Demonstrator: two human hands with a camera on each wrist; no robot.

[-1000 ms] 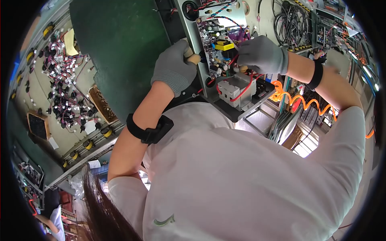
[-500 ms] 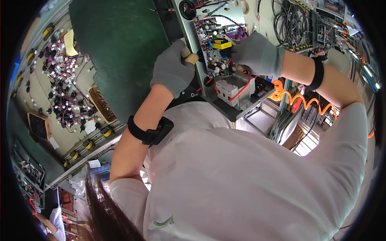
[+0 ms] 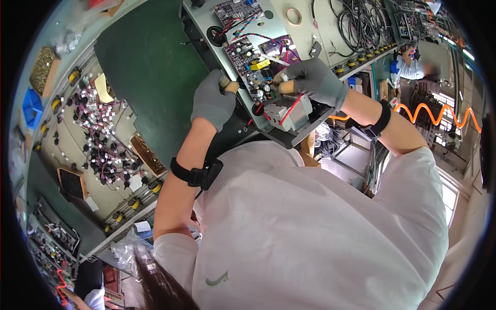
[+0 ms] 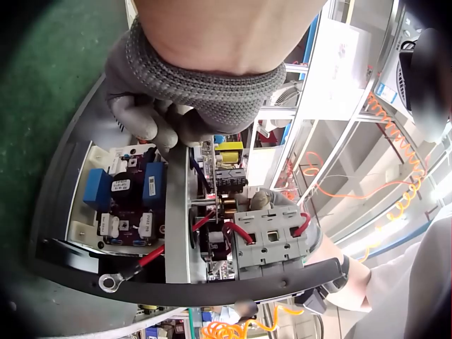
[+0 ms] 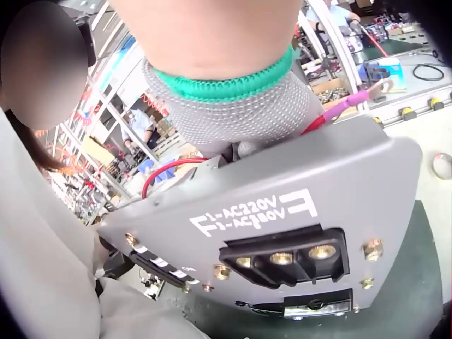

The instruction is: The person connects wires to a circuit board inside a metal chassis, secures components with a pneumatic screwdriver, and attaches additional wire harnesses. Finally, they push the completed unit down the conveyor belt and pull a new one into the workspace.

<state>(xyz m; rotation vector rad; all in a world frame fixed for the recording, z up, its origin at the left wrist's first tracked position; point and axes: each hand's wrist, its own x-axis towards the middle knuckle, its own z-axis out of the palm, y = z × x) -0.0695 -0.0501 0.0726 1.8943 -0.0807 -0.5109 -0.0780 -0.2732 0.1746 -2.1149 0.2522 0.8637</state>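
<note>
A grey metal chassis [image 3: 289, 135] carrying circuit boards [image 3: 253, 64] stands tilted over the green mat [image 3: 150, 67]. My gloved left hand [image 3: 212, 101] grips its left edge, fingers curled round the plate [image 4: 176, 233] beside a board with blue parts [image 4: 123, 194]. The gloved right hand [image 3: 310, 80] pinches a red wire [image 3: 292, 103] just above the grey breaker block [image 3: 284, 113]. Red wires enter the breaker [image 4: 272, 236]. From the right wrist I see the chassis's outer panel [image 5: 282, 212] marked AC220V and AC380V, the glove [image 5: 240, 116] behind it, and a red wire loop [image 5: 166, 169].
Many small wired connectors [image 3: 98, 134] lie on the bench to the left. A bundle of black cables [image 3: 361, 20] and a tape roll [image 3: 293, 16] lie at the back. An orange coiled cable [image 3: 434, 113] hangs right. A loose ring terminal [image 4: 107, 282] dangles below the board.
The head view has swung, so chassis and hands sit higher and smaller. The right hand has moved down from the board to the breaker's top. The left hand keeps its grip.
</note>
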